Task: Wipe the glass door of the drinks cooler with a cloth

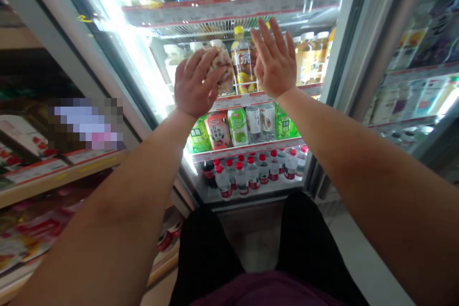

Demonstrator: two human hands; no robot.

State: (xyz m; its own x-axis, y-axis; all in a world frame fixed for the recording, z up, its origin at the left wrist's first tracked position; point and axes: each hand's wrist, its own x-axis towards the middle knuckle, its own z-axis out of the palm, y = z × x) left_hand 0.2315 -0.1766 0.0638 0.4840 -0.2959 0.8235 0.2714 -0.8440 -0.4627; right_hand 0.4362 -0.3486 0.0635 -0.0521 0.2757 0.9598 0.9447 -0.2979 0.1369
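My left hand (195,83) is closed around a crumpled, pale cloth (224,72) with pinkish-brown marks. It is held up in front of the fridge shelf, near several white-capped bottles (174,51). My right hand (275,60) is raised with its fingers stretched out, and nothing shows in it. Between the two hands stands a tea bottle (244,69) with a yellow cap and a dark label. Right of my right hand, orange-coloured drink bottles (307,55) line the same shelf. Whether my right fingers touch anything cannot be made out.
Green and red drink packs (218,131) fill the shelf below, above several red-capped water bottles (253,174). An upper shelf edge (229,12) runs above my hands. Store shelves (57,172) stand at left. A metal door frame (373,24) borders the right side.
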